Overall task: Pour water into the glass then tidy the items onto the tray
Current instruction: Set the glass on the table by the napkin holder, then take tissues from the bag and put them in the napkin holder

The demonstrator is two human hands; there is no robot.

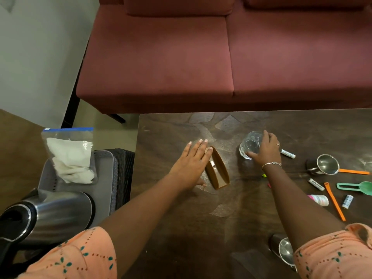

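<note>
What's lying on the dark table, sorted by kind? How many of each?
Clear glass: 1
Brown holder: 1
Steel cups: 2
White markers: 2
Orange strips: 2
Green scoop: 1
Small bottle: 1
Small spool: 1
Total: 11

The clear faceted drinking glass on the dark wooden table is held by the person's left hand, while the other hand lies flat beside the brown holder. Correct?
Not quite. In the head view the right hand grips the clear faceted drinking glass on the dark wooden table. The left hand lies flat beside the brown holder.
</note>
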